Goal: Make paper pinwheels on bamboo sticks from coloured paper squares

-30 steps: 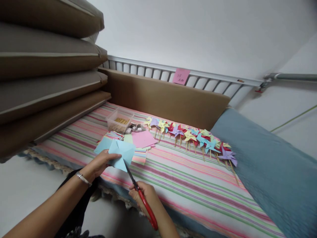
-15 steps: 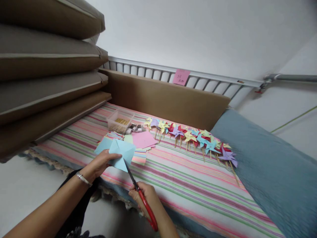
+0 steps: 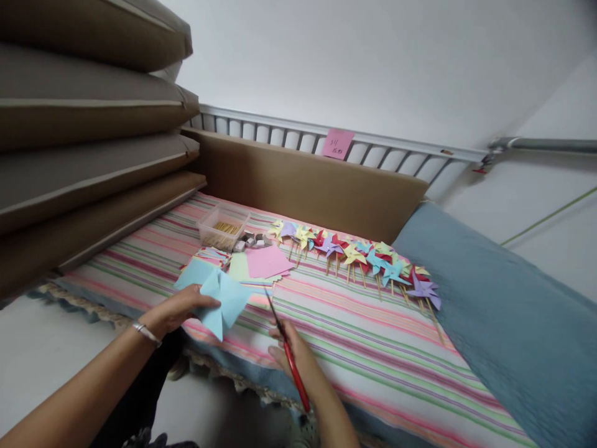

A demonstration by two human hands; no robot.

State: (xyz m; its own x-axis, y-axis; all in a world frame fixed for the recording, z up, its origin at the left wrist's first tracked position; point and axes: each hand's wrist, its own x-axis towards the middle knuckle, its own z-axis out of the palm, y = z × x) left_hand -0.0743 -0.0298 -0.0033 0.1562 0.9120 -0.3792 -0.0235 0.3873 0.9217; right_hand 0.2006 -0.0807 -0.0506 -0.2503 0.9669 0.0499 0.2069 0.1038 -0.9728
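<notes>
My left hand (image 3: 189, 305) pinches a light blue square of paper (image 3: 231, 297) between thumb and fingers. Slits run inward from the corners of the square, and its lower flap hangs down. More light blue paper (image 3: 190, 274) shows behind that hand; whether it is held too, I cannot tell. In my right hand (image 3: 298, 348) is a pair of red-handled scissors (image 3: 296, 378), blades pointing up and away, clear of the paper. Just beyond the held square lie pink paper sheets (image 3: 265, 261) and other coloured sheets.
Paper pinwheels on sticks (image 3: 352, 255) lie in a row on the striped cloth (image 3: 364, 348). A clear plastic box (image 3: 205, 235) of thin sticks stands behind the paper. Stacked brown cushions (image 3: 97, 124) rise at the left, and a brown board (image 3: 303, 186) leans at the back.
The scissors have come out of the blue paper and moved right with my right hand. My left hand has tilted the square, and a cut flap now hangs lower.
</notes>
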